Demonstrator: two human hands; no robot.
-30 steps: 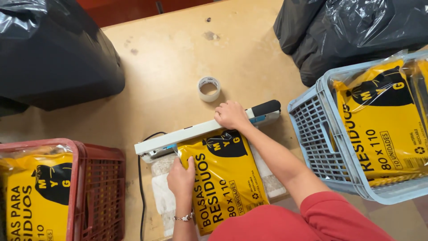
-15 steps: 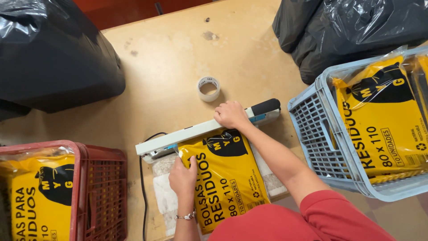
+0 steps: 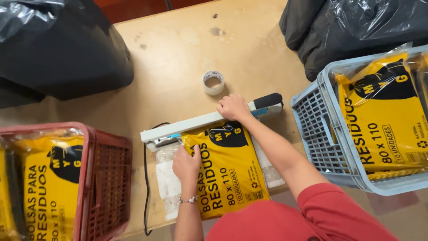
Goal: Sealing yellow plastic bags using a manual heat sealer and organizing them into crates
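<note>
The grip of the left hand (image 3: 186, 163) is flattened on the yellow packet (image 3: 227, 172), glossy with black print, lying on the desk (image 3: 178, 53) under the sealer bar (image 3: 196, 122), which is pressed down by the right hand (image 3: 232, 107), fingers curled over it.

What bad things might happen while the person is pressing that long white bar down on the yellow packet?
Two things, perhaps. The left hand lies flat on the yellow packet close under the white sealer bar, so its fingers might get pinched or burnt if they creep up. The right hand presses the bar near its black handle only, so the packet's far corner might shift and close crookedly. Also, the black cord hangs over the table edge and might snag.
</note>
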